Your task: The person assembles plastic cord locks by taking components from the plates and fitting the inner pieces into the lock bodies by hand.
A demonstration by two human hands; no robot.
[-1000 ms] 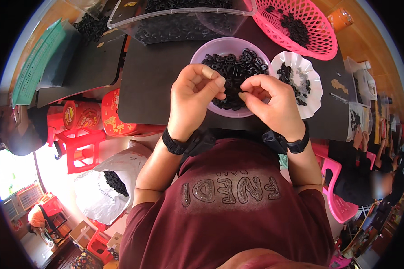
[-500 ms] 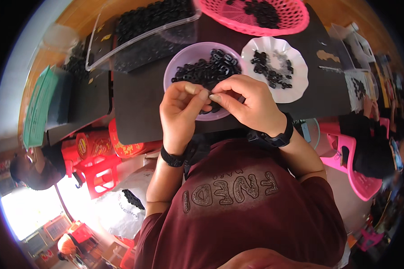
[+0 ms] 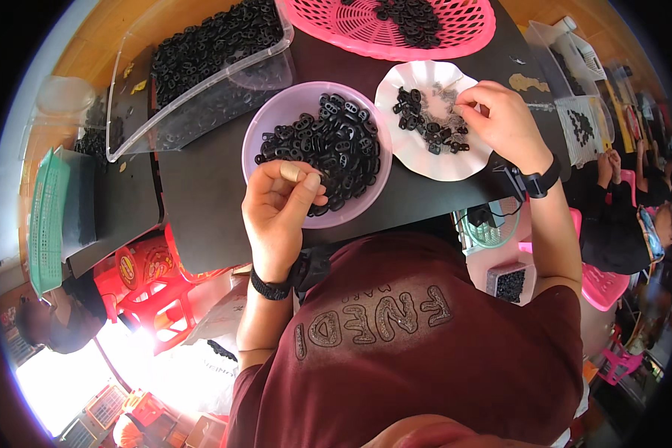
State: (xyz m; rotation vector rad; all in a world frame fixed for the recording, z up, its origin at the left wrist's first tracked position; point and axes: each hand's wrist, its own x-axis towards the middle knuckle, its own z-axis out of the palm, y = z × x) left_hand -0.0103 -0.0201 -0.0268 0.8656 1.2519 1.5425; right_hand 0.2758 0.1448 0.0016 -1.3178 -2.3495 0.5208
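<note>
My left hand (image 3: 278,213) is closed in a pinch over the near left side of a lilac bowl (image 3: 255,128). What its thumb and index finger hold, if anything, is too hidden to name. Inside the bowl lies a heap of small black plastic pieces (image 3: 341,149) with paired oval holes. My right hand (image 3: 506,123) reaches over a white scalloped plate (image 3: 440,166), thumb and index finger pinched at a pile of tiny silvery pieces (image 3: 442,97). Whether anything is between those fingertips cannot be seen. Small black parts (image 3: 409,112) lie on the plate beside the silvery pile.
A clear plastic tub (image 3: 201,123) full of black pieces stands at the far left. Behind the bowl and plate is a pink mesh basket (image 3: 336,33) with more black pieces. A green basket (image 3: 48,224) stands farther left. Other people sit at the right.
My hands were together over the bowl; the right has moved right to the plate. The left stays pinched at the bowl. The whole view has shifted slightly.
</note>
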